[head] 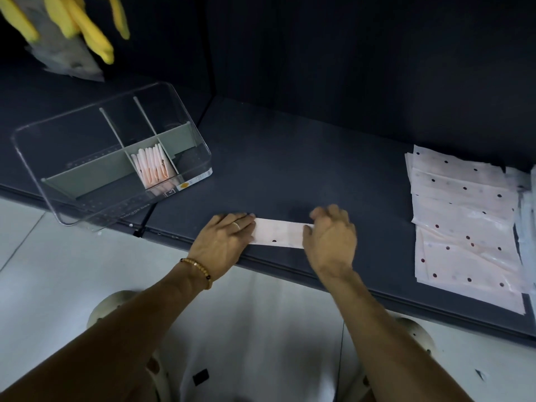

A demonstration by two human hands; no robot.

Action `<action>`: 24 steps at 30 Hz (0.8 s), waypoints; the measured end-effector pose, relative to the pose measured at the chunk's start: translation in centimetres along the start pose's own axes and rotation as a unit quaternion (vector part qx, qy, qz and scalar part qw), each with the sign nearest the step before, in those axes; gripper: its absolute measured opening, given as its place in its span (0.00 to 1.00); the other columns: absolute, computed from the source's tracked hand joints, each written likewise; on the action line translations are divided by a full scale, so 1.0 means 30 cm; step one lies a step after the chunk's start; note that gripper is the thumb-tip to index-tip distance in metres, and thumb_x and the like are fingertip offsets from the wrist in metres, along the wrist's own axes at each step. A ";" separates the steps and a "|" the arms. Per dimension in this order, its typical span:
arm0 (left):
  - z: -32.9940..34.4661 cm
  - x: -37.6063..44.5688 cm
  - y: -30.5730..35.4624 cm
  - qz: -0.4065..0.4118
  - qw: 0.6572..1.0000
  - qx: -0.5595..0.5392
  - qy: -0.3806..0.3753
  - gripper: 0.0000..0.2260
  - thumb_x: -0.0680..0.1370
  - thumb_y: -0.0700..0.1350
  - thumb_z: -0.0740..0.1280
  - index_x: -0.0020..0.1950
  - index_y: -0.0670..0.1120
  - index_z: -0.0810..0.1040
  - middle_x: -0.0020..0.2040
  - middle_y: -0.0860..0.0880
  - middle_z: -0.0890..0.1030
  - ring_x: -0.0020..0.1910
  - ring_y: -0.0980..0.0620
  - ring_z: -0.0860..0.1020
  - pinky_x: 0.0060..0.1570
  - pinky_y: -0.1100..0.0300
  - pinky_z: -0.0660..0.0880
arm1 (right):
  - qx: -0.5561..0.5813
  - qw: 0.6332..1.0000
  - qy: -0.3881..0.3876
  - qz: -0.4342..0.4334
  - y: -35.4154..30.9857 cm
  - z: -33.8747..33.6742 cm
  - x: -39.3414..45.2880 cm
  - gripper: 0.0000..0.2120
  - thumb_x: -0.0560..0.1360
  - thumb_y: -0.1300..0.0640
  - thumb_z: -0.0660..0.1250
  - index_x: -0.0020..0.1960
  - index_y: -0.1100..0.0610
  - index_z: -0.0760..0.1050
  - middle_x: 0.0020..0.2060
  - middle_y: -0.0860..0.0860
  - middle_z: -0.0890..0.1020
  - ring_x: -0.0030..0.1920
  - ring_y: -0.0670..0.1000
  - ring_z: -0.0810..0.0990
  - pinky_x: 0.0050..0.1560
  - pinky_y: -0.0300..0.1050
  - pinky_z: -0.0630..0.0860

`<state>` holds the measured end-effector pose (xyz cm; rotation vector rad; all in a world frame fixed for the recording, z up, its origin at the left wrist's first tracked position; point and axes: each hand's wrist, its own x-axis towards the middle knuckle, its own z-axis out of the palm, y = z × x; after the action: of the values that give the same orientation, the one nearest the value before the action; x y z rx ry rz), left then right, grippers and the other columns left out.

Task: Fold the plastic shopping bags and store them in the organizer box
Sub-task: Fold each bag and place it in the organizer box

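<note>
Left hand (pixel 223 239) lay flat, pressing one end of folded bag strip (pixel 278 235) at near edge of surface (pixel 304 169). Right hand (pixel 330 239), grip loosely curled over other end; pinch unclear. Organizer box (pixel 113 152) well left.

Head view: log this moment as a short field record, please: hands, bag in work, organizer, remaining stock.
left hand: lies flat, pressing the left end of the bag strip
right hand: fingers curled at the strip's right end; blurred, grip unclear
bag strip: folded into a narrow pink band, near the table's front edge
organizer box: clear, grey dividers; folded bags upright in the middle front compartment
unfolded bags: dotted pink stack, flat at right
table: dark surface
</note>
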<state>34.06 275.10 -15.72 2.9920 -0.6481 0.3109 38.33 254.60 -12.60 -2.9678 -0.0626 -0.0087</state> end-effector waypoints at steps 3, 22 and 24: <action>0.003 -0.009 0.002 -0.036 0.997 -0.068 0.007 0.17 0.68 0.40 0.77 0.57 0.42 0.82 0.58 0.45 0.82 0.57 0.45 0.80 0.55 0.49 0.77 | 0.060 0.976 0.003 -0.207 -0.120 0.054 -0.089 0.17 0.75 0.58 0.67 0.62 0.64 0.78 0.63 0.60 0.77 0.63 0.61 0.75 0.63 0.53 0.73; 0.002 -0.046 0.028 -0.107 0.990 -0.071 -0.053 0.16 0.78 0.46 0.66 0.64 0.44 0.77 0.65 0.48 0.77 0.65 0.48 0.74 0.64 0.49 0.68 | -0.112 0.972 -0.147 -0.143 0.153 0.083 -0.153 0.34 0.80 0.39 0.41 0.78 0.58 0.40 0.78 0.53 0.42 0.78 0.52 0.40 0.75 0.53 0.36; -0.012 -0.069 0.054 -0.106 0.993 -0.042 -0.034 0.14 0.76 0.47 0.69 0.59 0.43 0.81 0.60 0.46 0.81 0.60 0.46 0.78 0.59 0.48 0.72 | -0.090 0.983 -0.095 -0.131 0.113 0.064 -0.181 0.33 0.81 0.42 0.51 0.78 0.62 0.52 0.78 0.58 0.52 0.78 0.56 0.50 0.76 0.58 0.46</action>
<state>31.49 274.50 -15.77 2.9655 -0.3344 0.1661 33.04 251.37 -15.12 -3.1047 -0.5023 0.2490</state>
